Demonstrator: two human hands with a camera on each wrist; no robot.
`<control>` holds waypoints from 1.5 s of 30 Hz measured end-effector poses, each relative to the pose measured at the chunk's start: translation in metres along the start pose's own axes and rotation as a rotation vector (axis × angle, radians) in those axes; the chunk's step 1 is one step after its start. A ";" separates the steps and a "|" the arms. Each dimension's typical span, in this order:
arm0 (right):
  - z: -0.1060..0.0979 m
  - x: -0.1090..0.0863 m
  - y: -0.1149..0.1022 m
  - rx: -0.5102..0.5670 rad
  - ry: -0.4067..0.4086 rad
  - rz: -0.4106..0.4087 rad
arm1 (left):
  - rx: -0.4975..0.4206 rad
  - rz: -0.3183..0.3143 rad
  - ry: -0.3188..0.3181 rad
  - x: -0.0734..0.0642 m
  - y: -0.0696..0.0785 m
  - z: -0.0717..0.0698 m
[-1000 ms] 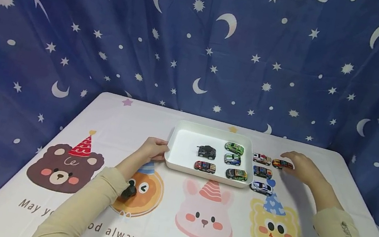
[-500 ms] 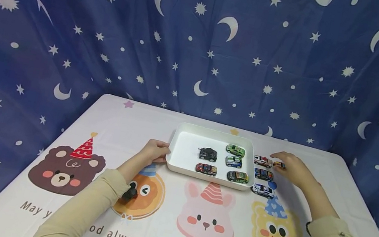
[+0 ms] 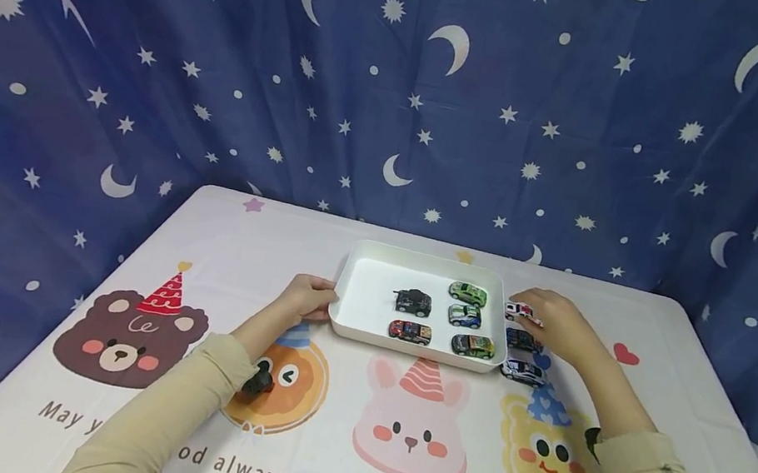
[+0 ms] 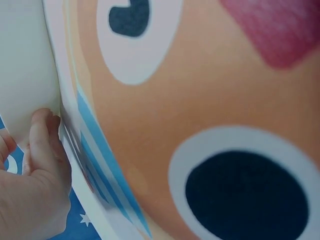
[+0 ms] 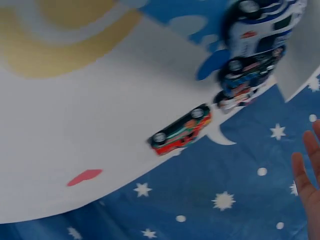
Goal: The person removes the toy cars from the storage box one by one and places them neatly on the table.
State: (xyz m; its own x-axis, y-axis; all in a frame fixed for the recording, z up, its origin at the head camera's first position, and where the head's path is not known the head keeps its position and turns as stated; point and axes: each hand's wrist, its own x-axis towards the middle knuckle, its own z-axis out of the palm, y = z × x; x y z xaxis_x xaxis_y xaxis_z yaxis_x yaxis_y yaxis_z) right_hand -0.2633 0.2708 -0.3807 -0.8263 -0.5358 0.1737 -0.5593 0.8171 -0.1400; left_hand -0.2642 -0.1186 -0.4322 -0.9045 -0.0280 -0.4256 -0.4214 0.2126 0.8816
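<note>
My left hand (image 3: 303,298) grips the left edge of a white tray (image 3: 370,277), its fingers at the wall. In the left wrist view, finger and thumb lie on either side of the tray wall. My right hand (image 3: 561,324) reaches over the toy cars beside the tray's right end, fingertips over a white-and-red toy car (image 3: 520,311). In the right wrist view its fingers (image 5: 302,175) are straight and spread, holding nothing. Near it are a dark blue toy car (image 3: 524,341), a white toy car (image 3: 523,372) and an orange-red toy car (image 5: 181,130), which the hand hides in the head view.
In the tray stand a black toy tank (image 3: 413,303), a red toy car (image 3: 410,332), a green toy car (image 3: 468,293), a white-and-blue toy car (image 3: 465,316) and a dark green-orange toy car (image 3: 473,345). A starry blue curtain (image 3: 402,105) hangs behind the table.
My right hand has moved left from the orange-red toy car to over the white-and-red one. The left hand has stayed at the tray's edge.
</note>
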 end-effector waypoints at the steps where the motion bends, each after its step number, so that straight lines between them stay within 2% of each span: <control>1: 0.000 0.002 -0.002 -0.004 0.003 -0.016 | 0.003 0.002 0.003 0.000 -0.001 -0.001; 7: 0.001 0.011 -0.017 0.015 0.012 -0.085 | 0.002 0.010 0.002 0.002 -0.003 -0.001; 23: 0.013 0.042 -0.057 0.060 -0.011 -0.148 | -0.021 0.000 0.010 0.003 -0.002 0.003; 26: 0.013 0.049 -0.061 0.075 -0.015 -0.155 | -0.019 0.006 0.005 0.004 -0.001 0.003; 28: 0.012 0.055 -0.064 0.067 -0.023 -0.157 | -0.041 0.031 -0.013 0.006 -0.003 0.002; 33: 0.011 0.072 -0.068 0.001 -0.111 -0.127 | -0.048 0.031 -0.003 0.006 -0.003 0.002; 34: 0.010 0.075 -0.069 -0.007 -0.134 -0.115 | -0.031 0.007 0.014 0.004 -0.001 0.003; 37: 0.010 0.083 -0.073 -0.005 -0.200 -0.087 | -0.032 0.004 0.016 0.002 0.000 0.002; 39: 0.011 0.087 -0.075 0.018 -0.235 -0.086 | -0.024 0.000 0.017 0.001 0.000 0.002; 45: 0.017 0.104 -0.075 0.212 -0.301 -0.024 | -0.027 0.003 0.021 0.001 0.000 0.001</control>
State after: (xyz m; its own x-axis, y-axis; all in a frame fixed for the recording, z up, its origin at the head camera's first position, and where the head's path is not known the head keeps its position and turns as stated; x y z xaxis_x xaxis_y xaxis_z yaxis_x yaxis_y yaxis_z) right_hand -0.3083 0.1502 -0.3686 -0.7779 -0.6185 -0.1110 -0.5540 0.7584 -0.3434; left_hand -0.2645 -0.1176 -0.4327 -0.9067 -0.0477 -0.4191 -0.4203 0.1858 0.8881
